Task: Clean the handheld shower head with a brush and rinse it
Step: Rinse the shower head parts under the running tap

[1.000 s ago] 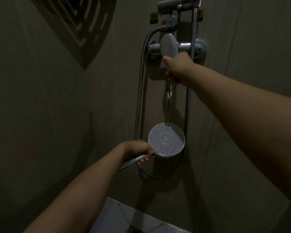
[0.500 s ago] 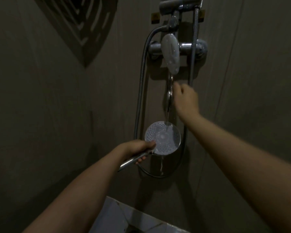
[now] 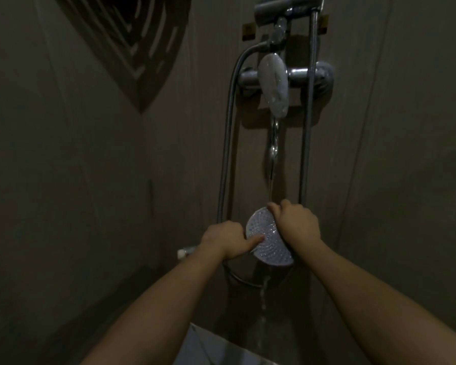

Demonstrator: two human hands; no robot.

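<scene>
The round handheld shower head [image 3: 270, 242], its face dotted with nozzles, is held under a thin stream of water [image 3: 271, 180] falling from the tap spout. My left hand [image 3: 225, 241] grips its handle from the left, with the thumb lying on the face. My right hand [image 3: 295, 222] lies over the head's upper right edge, fingers curled onto the rim. Water trickles off below the head. No brush is in view.
The wall mixer with its white lever [image 3: 273, 85] sits above, between a metal hose [image 3: 227, 143] on the left and a riser pipe [image 3: 307, 133] on the right. A small white fitting [image 3: 185, 252] sticks out left of my left wrist. A pale ledge [image 3: 211, 346] lies below.
My right hand left the mixer lever and came down onto the shower head. The head has tilted and water now runs over it and drips off below.
</scene>
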